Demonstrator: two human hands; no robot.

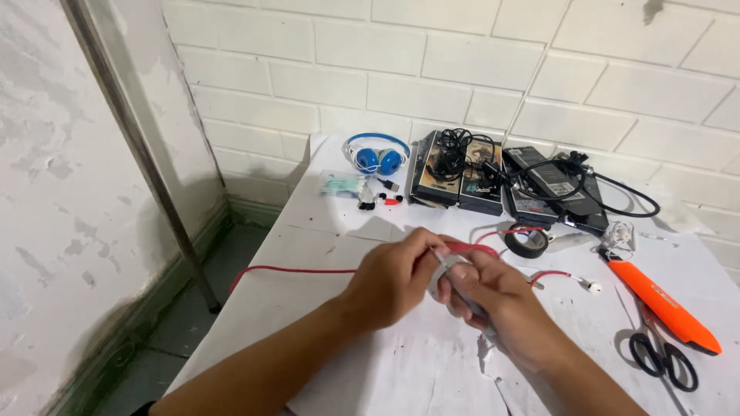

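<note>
Red cable (pixel 308 270) is held over the middle of the white table (pixel 385 370), one stretch trailing left past the table edge, another running right to a small white earbud (pixel 594 288). The left hand (pixel 393 279) is closed around the cable near its bunched part; the right hand (pixel 493 296) is curled shut on a slim grey tool (pixel 455 281), its tip set against the cable between the thumbs. Judged from this grip, the cable is being cut or stripped at that spot; a steady left-hand pinch and a short, controlled stroke would be called for.

Open room lies in front of the hands and to the left. To the right, an orange knife (pixel 667 304) and black scissors (pixel 661 356) lie close, with a tape roll (pixel 527 243) just behind the hands. Blue headphones (pixel 376 156), boxes and black adapters with cords (pixel 539 185) are stacked along the brick wall (pixel 462 62), well apart.
</note>
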